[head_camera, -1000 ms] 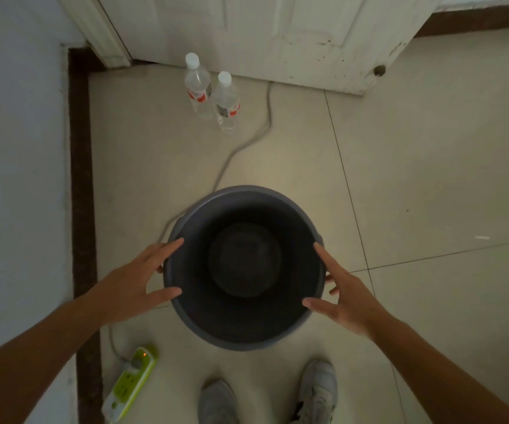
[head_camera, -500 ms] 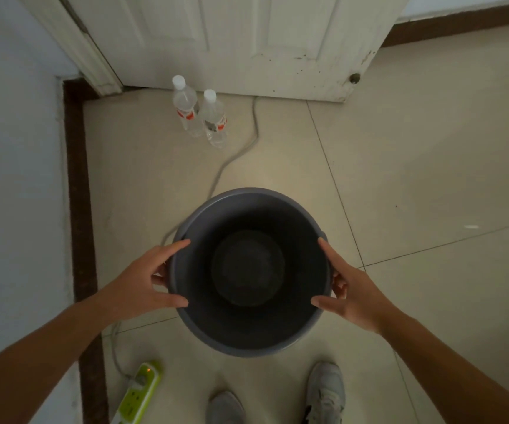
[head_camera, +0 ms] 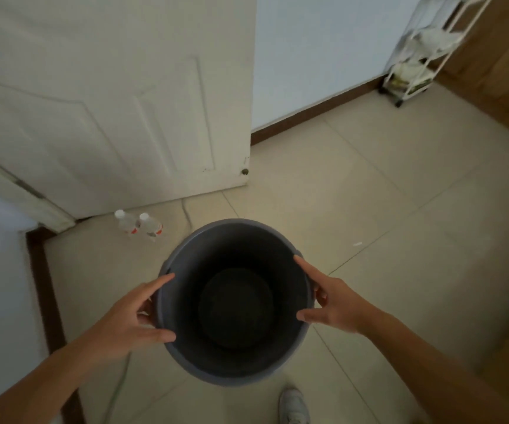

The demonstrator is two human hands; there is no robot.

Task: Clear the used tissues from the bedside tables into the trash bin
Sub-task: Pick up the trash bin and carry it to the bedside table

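A round dark grey trash bin [head_camera: 182, 350] is held in front of me, its inside dark with nothing visible in it. My left hand [head_camera: 130, 316] grips its left rim, thumb and forefinger over the edge and the other fingers outside. My right hand [head_camera: 332, 301] grips the right rim the same way. No tissues or bedside tables are in view.
A white door [head_camera: 118, 102] stands open ahead, with two clear water bottles [head_camera: 138, 224] on the tiled floor at its foot. A grey cable [head_camera: 118, 390] runs along the floor at the left. A white wire rack [head_camera: 415, 53] and wooden furniture [head_camera: 497, 62] stand at the far right. My shoe [head_camera: 293, 405] shows below.
The bin has come up off the floor in both hands. The view has lifted and swung right, bringing the door's full height, the rack and the wooden furniture into sight.
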